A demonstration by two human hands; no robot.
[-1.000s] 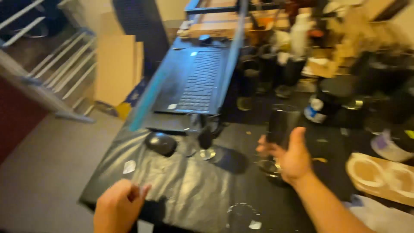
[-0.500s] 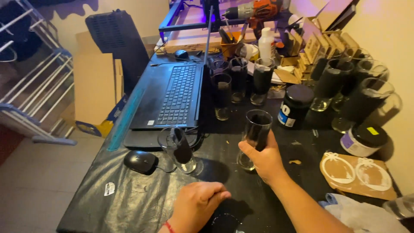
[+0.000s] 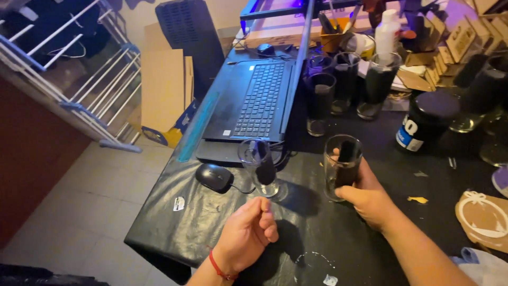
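Note:
My right hand (image 3: 368, 198) grips a clear drinking glass (image 3: 341, 164) with a dark strip inside, standing on the black-covered table (image 3: 174, 228). My left hand (image 3: 246, 235), with a red cord on the wrist, hovers with loosely curled fingers and holds nothing, just in front of a stemmed glass (image 3: 260, 167) that also has a dark piece in it. A black computer mouse (image 3: 213, 177) lies left of the stemmed glass.
An open black laptop (image 3: 254, 103) sits behind the mouse. Several dark-lined glasses (image 3: 320, 103) and a black jar (image 3: 426, 122) stand at the back right. A round wooden cutout (image 3: 484, 220) lies at the right edge. Cardboard (image 3: 161, 90) and a white rack (image 3: 79, 79) stand on the floor left.
The view has drawn closer to the table. My right hand has kept hold of the glass and set it lower. My left hand has come forward toward the stemmed glass.

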